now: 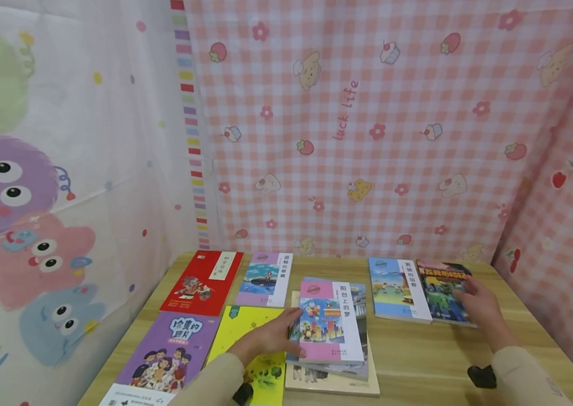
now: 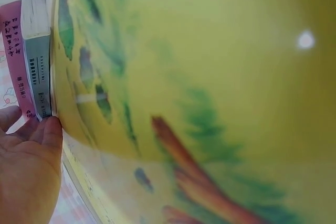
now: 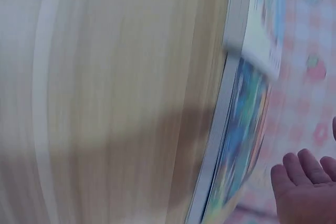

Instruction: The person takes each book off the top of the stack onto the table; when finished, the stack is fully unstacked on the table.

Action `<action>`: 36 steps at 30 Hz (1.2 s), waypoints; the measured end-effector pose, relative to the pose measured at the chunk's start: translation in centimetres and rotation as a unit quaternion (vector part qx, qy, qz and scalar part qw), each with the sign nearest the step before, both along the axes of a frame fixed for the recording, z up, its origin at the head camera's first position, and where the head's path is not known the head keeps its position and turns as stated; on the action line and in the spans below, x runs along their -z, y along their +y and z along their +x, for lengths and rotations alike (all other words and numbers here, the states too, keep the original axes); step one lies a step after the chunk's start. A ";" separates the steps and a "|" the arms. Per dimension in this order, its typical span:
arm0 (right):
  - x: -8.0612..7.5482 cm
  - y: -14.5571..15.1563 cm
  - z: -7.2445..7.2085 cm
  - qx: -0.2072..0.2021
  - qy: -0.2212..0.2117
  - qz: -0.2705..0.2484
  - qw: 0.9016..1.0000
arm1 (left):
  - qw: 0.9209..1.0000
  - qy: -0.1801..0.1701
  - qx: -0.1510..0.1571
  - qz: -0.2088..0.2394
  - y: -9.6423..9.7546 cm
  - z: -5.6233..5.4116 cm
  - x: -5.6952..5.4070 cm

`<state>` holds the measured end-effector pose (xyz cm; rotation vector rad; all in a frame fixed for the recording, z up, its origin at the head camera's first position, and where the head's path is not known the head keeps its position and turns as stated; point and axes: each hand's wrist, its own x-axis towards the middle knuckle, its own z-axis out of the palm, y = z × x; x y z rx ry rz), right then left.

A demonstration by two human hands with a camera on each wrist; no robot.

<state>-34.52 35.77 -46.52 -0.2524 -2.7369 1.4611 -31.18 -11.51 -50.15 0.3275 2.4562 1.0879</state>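
Note:
My left hand [image 1: 270, 336] curls its fingers and thumb at the left edge of a small stack of books. On top lies a pink-bordered book [image 1: 321, 327] with a balloon picture. Under it a greyish book [image 1: 361, 361] and a larger beige book [image 1: 328, 381] stick out. The left wrist view has the fingertips at the edges of the pink and grey books. Over the right edge of a dark dinosaur book [image 1: 440, 290] hovers my right hand [image 1: 486, 310], its fingers extended and apart from the book in the right wrist view. A blue-bordered book [image 1: 392, 287] lies beside it.
Left of the stack lie a yellow book [image 1: 266, 378], partly under my left arm, a purple book [image 1: 169, 352], a red book [image 1: 197, 287] and a lilac-bordered book [image 1: 265, 280]. Patterned cloths [image 1: 367, 158] hang behind and beside the wooden table [image 1: 418, 361].

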 end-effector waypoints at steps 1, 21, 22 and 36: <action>0.0 -1.0 -0.1 0.000 -0.002 0.001 1.000 | 1.000 0.000 -0.001 -0.002 0.0 0.0 0.0; 2.3 -14.1 2.3 -0.048 0.003 -0.163 0.985 | 0.999 0.030 0.000 -0.024 0.3 0.0 0.1; 2.5 -14.6 2.5 -0.050 0.006 -0.168 0.985 | 0.999 0.034 0.001 -0.027 0.3 0.0 0.2; 4.2 -17.8 4.8 -0.044 -0.062 -0.170 0.983 | 0.999 0.023 0.028 -0.035 -0.8 -0.2 -0.1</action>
